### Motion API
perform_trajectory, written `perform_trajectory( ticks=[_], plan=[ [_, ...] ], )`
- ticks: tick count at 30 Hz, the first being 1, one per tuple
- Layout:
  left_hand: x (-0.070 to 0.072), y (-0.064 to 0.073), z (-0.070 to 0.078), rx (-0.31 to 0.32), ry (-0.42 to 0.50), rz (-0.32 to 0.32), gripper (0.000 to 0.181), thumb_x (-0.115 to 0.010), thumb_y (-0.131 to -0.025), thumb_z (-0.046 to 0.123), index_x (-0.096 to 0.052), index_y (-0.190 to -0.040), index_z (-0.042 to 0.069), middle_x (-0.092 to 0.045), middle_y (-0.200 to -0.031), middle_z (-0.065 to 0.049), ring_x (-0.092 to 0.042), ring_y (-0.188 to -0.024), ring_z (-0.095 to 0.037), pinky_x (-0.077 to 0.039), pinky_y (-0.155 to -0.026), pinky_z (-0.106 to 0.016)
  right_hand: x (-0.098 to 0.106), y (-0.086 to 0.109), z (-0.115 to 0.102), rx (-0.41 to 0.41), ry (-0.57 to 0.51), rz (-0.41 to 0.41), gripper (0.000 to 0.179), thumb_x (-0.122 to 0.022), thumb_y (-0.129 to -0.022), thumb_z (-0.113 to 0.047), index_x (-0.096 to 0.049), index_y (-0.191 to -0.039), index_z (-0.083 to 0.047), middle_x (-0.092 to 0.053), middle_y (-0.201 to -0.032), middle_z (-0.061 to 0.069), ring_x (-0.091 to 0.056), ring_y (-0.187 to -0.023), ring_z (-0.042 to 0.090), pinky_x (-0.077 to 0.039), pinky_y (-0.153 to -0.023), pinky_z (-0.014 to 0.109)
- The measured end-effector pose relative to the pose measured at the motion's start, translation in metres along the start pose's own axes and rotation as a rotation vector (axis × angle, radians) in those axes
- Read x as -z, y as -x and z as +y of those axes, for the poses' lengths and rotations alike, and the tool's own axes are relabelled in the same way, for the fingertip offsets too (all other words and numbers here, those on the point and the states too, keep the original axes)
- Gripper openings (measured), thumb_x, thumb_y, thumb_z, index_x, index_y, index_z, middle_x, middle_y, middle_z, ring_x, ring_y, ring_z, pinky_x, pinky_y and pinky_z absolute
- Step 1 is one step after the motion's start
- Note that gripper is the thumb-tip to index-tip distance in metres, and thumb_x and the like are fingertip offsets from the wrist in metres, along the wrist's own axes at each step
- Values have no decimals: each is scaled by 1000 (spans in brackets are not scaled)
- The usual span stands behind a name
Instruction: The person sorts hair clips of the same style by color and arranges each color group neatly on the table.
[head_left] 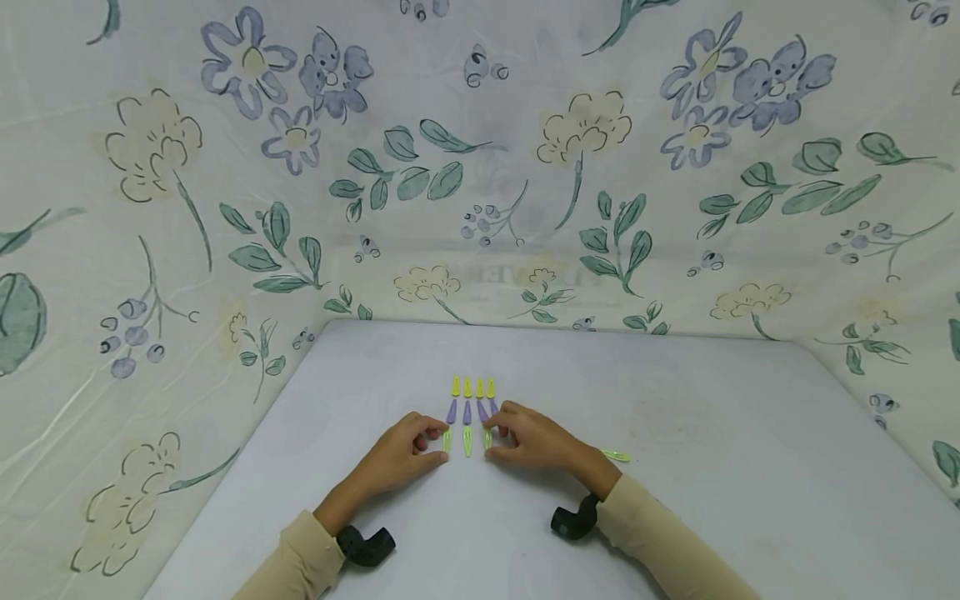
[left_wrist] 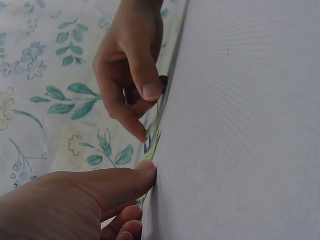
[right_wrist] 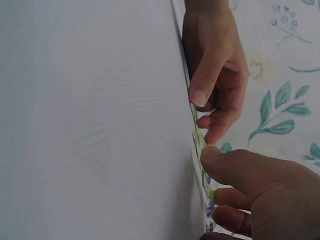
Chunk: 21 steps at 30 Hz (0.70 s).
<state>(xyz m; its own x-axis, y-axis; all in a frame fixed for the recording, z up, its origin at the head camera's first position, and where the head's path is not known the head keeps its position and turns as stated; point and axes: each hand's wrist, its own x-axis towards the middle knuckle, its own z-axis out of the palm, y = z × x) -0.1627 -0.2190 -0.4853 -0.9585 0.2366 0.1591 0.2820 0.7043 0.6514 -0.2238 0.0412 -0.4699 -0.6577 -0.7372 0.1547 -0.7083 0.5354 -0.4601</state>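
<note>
Snap hair clips lie in short rows on the white table. My left hand (head_left: 401, 450) pinches the left green hair clip (head_left: 447, 441) lengthwise, thumb at its near end and a fingertip at its far end. The right green hair clip (head_left: 487, 439) is held the same way by my right hand (head_left: 536, 440). Between them lies a middle green hair clip (head_left: 467, 442), touched by neither hand. Beyond are several purple hair clips (head_left: 467, 412), the rightmost partly covered by right fingers. In both wrist views the clips appear edge-on and mostly hidden behind fingers.
Several yellow hair clips (head_left: 467, 387) form the farthest row. Another green hair clip (head_left: 617, 456) lies by itself beyond the right wrist. A flower-patterned sheet (head_left: 510, 167) rises behind and beside the table (head_left: 712, 467). Black wrist mounts (head_left: 367, 547) hang below both wrists.
</note>
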Motion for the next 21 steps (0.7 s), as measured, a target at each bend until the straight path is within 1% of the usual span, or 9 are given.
perform_trajectory(
  ticks=[7,14,18,21],
  plan=[
    [0,1,1,5,1,5,41,-80,-86,21,-67,-124,13,-59,-103,3,-51,-85,-9,-46,-73,-21,-1,1,-3,-27,4,-14,38,-76,-89,-33,-71,-121,-11,-51,-91,-3,-45,-70,4,-39,-60,18],
    [0,2,0,-5,-6,12,40,-79,-86,21,-67,-124,13,-59,-103,4,-51,-84,-8,-46,-73,-21,-2,3,-4,-44,1,-22,40,-75,-90,-34,-70,-123,-12,-50,-92,-4,-44,-71,4,-39,-60,18],
    [0,2,-1,-3,-8,11,41,-80,-86,21,-67,-124,14,-59,-102,4,-51,-84,-8,-46,-73,-21,-1,4,-4,-34,2,-13,40,-75,-90,-35,-71,-122,-12,-50,-91,-3,-44,-71,4,-38,-60,18],
    [0,1,-1,-16,-7,17,41,-80,-86,21,-67,-123,13,-59,-102,4,-51,-84,-8,-45,-72,-21,-1,4,-4,-21,9,-3,40,-75,-90,-35,-71,-122,-12,-50,-91,-3,-44,-70,3,-38,-60,18]
  ],
)
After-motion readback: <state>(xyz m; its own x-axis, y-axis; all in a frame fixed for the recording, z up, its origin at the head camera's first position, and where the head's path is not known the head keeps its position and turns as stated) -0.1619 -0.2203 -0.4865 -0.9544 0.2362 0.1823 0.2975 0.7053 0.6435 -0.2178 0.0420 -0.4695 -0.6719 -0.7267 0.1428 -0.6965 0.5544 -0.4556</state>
